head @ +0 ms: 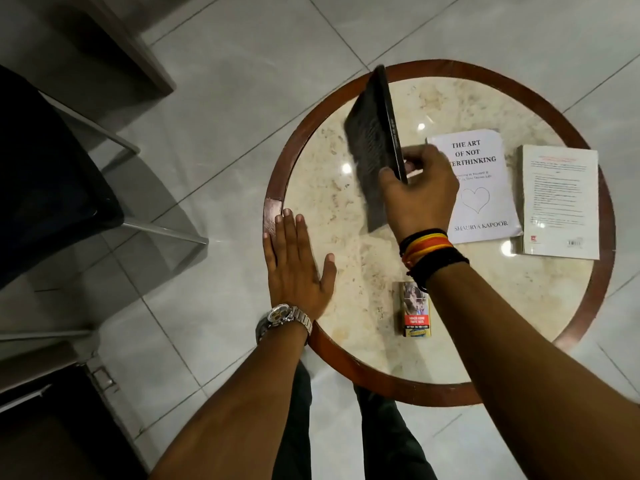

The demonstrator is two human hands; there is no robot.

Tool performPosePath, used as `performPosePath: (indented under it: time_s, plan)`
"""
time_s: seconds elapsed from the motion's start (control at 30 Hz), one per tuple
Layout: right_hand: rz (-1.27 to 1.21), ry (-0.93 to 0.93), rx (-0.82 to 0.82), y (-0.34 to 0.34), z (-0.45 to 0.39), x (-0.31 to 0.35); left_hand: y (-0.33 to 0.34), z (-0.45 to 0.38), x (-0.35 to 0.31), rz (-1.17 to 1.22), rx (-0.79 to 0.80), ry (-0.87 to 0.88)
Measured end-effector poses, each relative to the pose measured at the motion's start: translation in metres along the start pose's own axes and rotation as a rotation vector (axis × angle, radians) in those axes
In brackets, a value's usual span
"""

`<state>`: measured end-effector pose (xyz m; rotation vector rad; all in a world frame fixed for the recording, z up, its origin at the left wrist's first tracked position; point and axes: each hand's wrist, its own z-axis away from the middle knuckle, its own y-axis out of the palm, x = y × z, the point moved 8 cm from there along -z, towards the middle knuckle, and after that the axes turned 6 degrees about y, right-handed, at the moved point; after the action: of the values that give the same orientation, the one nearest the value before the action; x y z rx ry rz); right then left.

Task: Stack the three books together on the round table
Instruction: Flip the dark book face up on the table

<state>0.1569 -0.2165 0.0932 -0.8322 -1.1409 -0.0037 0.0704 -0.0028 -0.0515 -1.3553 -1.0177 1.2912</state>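
Observation:
A black book [372, 133] is raised on edge above the round table [346, 188], tilted, with my right hand [417, 192] shut on its lower spine end. Just right of it a white book [485, 202] titled "The Art of Not Overthinking" lies flat, partly hidden by my right hand. Further right, near the table's rim, lies a second white book [559, 202] with its back cover up. My left hand [296, 265] rests flat on the table's left edge, fingers spread, holding nothing.
A small cigarette pack [415, 311] lies on the table near the front, under my right forearm. A dark chair [52, 174] with metal legs stands to the left on the tiled floor. My legs show below the table's near rim.

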Motion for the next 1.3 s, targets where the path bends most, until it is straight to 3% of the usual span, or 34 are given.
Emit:
performPosePath:
  time_s: [0.17, 0.27, 0.43, 0.6, 0.67, 0.77, 0.93, 1.13, 1.3]
  plan:
    - [0.481, -0.289, 0.037, 0.038, 0.024, 0.037, -0.001, -0.001, 0.001, 0.003, 0.008, -0.011]
    - [0.589, -0.290, 0.160, 0.072, 0.039, 0.024, 0.002, -0.001, 0.002, -0.013, 0.041, -0.017]
    - [0.519, -0.129, 0.286, 0.115, 0.032, -0.003, 0.009, -0.002, 0.005, -0.065, 0.084, -0.029]
    - [0.750, -0.243, 0.180, 0.103, 0.018, -0.018, 0.006, 0.000, 0.004, -0.005, 0.044, -0.023]
    - [0.835, -0.214, 0.257, 0.102, 0.015, -0.034, 0.004, 0.000, 0.004, -0.010, 0.036, -0.019]
    - [0.851, -0.108, 0.321, 0.105, 0.015, -0.048, 0.005, -0.001, 0.004, -0.017, 0.049, -0.021]
    - [0.786, 0.038, 0.238, 0.113, 0.023, -0.045, 0.011, -0.001, 0.006, -0.057, 0.113, -0.024]
    - [0.694, 0.082, 0.269, 0.096, 0.016, -0.048, 0.008, -0.001, 0.006, -0.026, 0.068, -0.014]
    - [0.613, 0.078, 0.078, 0.022, -0.011, -0.067, 0.004, 0.001, 0.004, 0.018, 0.029, 0.012]
